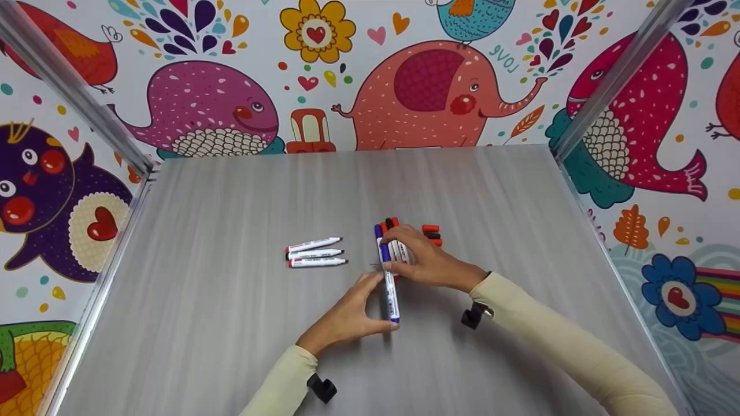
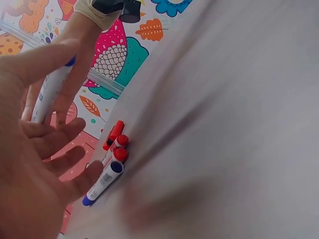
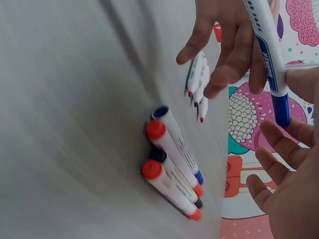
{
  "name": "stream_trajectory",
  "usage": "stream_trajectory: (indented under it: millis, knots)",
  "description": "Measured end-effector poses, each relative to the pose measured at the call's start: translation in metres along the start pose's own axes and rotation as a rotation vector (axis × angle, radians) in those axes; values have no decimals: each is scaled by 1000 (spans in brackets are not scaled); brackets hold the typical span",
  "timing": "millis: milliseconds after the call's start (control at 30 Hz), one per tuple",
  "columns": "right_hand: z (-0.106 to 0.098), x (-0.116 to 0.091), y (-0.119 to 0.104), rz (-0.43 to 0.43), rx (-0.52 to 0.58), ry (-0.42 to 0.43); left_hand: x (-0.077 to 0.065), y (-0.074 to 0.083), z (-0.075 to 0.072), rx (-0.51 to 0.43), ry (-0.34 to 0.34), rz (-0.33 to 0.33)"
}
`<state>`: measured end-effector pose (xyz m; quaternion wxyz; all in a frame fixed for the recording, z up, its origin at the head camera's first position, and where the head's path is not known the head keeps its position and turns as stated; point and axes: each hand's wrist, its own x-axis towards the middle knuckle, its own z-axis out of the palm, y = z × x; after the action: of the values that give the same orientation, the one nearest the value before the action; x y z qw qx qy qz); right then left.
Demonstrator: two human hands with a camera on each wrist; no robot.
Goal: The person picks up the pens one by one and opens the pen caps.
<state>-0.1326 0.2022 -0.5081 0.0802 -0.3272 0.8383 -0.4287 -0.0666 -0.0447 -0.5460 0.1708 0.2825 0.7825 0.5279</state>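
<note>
My right hand (image 1: 430, 260) pinches a white marker with a blue cap (image 1: 392, 294) near its capped end, above the table. In the right wrist view the marker (image 3: 269, 50) slants down to its blue cap between thumb and forefinger. My left hand (image 1: 347, 318) is spread around the marker's lower part. Its thumb lies at the blue bottom end, and the other fingers are loosely bent. Below the right hand, several capped markers (image 3: 174, 174) lie side by side: blue, red, black and red. The right hand partly hides them in the head view.
Left of the hands lie three uncapped markers (image 1: 317, 253), their tips toward the right. Loose red and black caps (image 1: 431, 229) lie just right of the right hand. The grey table (image 1: 202, 323) is bordered by metal rails and cartoon-printed walls (image 1: 324, 98).
</note>
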Motion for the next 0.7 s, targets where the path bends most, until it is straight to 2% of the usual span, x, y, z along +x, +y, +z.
stream_trajectory:
  millis: [100,200,567,700]
  knots:
    - [5,-4,-1,5,33,33,-4,-1,0,-16,-34,-22]
    - [9,-6,-3,2,56,59,-5,-4,0,-40,-38,-33]
    - [25,-15,-2,56,52,116,-2,-8,2,-254,51,-80]
    - [31,-19,-2,77,51,126,-1,-10,4,-336,63,-105]
